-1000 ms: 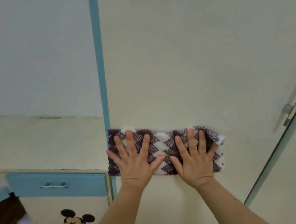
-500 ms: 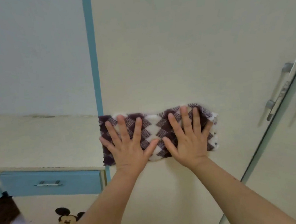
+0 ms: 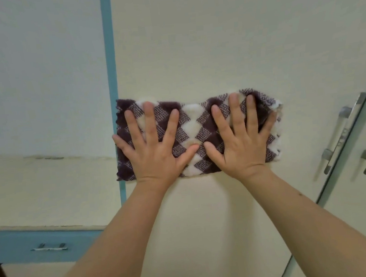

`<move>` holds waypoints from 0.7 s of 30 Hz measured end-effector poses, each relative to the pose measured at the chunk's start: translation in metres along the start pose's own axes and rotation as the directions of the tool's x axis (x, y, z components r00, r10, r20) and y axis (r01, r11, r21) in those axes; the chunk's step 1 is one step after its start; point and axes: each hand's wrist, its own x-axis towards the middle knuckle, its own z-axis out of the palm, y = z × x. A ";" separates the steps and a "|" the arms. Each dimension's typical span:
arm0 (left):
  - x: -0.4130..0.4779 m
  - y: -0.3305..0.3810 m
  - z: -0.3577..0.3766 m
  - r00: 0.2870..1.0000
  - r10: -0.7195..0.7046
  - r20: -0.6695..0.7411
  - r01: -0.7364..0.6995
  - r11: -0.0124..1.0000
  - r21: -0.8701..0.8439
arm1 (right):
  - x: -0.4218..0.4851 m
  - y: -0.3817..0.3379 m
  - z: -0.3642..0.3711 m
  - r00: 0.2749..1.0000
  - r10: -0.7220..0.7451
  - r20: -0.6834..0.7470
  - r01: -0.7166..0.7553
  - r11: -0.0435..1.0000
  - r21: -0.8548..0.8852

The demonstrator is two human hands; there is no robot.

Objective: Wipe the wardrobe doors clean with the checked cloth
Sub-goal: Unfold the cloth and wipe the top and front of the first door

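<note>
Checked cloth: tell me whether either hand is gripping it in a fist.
No, the left hand and right hand both press the checked cloth flat against the wardrobe door with straight, spread fingers.

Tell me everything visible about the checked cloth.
The checked cloth is a fluffy-looking, towel-like rectangle in a dark purple and white diamond check, lying wide and flat against the cream wardrobe door. Its left edge overlaps the door's blue edge strip; its right end looks slightly bunched. The left hand and right hand press on it side by side with spread, straight fingers.
</note>
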 end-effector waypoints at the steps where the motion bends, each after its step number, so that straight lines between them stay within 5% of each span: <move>1: -0.001 0.000 0.000 1.000 -0.002 -0.004 0.002 1.000 0.005 | 0.000 0.000 0.000 1.000 0.002 -0.002 -0.002 1.000 -0.002; 21: -0.116 -0.009 0.008 0.993 -0.005 0.117 -0.004 0.997 0.073 | -0.112 -0.029 0.017 0.998 -0.052 0.025 0.051 0.998 0.033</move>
